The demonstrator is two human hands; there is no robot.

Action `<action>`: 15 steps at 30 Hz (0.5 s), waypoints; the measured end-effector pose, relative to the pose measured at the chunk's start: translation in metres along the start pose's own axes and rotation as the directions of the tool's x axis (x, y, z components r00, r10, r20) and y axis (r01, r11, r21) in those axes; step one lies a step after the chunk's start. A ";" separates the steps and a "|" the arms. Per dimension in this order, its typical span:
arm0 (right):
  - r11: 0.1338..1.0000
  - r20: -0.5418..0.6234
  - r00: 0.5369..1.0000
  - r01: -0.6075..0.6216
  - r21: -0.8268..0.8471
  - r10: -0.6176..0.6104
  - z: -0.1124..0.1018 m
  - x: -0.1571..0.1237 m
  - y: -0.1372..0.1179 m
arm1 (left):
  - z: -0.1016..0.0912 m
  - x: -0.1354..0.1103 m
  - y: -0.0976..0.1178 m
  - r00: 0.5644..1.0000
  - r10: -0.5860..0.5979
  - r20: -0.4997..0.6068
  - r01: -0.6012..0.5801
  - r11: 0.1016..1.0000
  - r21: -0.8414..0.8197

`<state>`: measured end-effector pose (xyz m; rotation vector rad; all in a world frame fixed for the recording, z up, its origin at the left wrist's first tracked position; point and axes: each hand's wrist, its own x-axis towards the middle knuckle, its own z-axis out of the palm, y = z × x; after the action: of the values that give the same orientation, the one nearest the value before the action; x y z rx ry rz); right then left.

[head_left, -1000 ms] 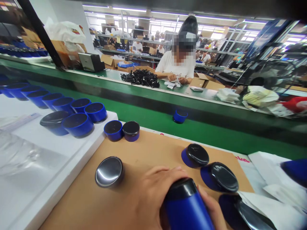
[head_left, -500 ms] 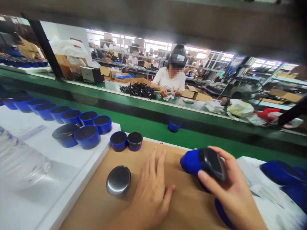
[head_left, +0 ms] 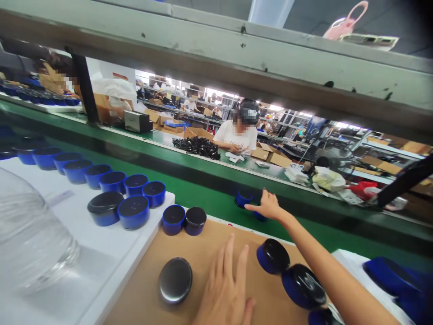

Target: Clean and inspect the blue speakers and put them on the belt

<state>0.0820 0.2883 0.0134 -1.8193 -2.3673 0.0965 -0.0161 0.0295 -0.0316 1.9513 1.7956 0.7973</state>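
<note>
Change: half a second ago the right hand [head_left: 269, 206] held a blue cylindrical speaker with a black end over the cardboard mat [head_left: 149, 289]; now that arm is stretched out to the green conveyor belt [head_left: 209, 192] and a blue speaker [head_left: 260, 216] sits on the belt just under the palm
Meaning: judged from this, the piece has been set down on the belt and the hand is letting it go or has only just done so
Right hand: fingers spread and loose over the speaker; whether they touch it cannot be told
Left hand: the left hand [head_left: 225, 289] lies flat and open on the cardboard mat, fingers extended, holding nothing, much as it did before
Speaker axis: mostly hidden by the hand; it seems to stand upright on the belt, its short axis vertical
Neighbour on belt: a second blue speaker [head_left: 243, 198] stands just beside it, dark end up
On mat: a dark-capped speaker [head_left: 175, 280] stands near the left hand; two blue ones [head_left: 272, 256] lie tilted to its right
Across belt: a co-worker [head_left: 237, 135] sits sorting small parts
</note>
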 end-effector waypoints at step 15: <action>0.782 -0.033 0.802 0.591 0.199 -0.597 -0.065 -0.098 -0.065 | -0.022 -0.007 0.011 0.937 -0.345 -0.053 0.171 0.584 -0.793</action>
<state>0.0552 0.1742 0.0788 -0.9182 -2.7138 0.2755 -0.0213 0.0193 -0.0088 1.0205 1.3937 1.4116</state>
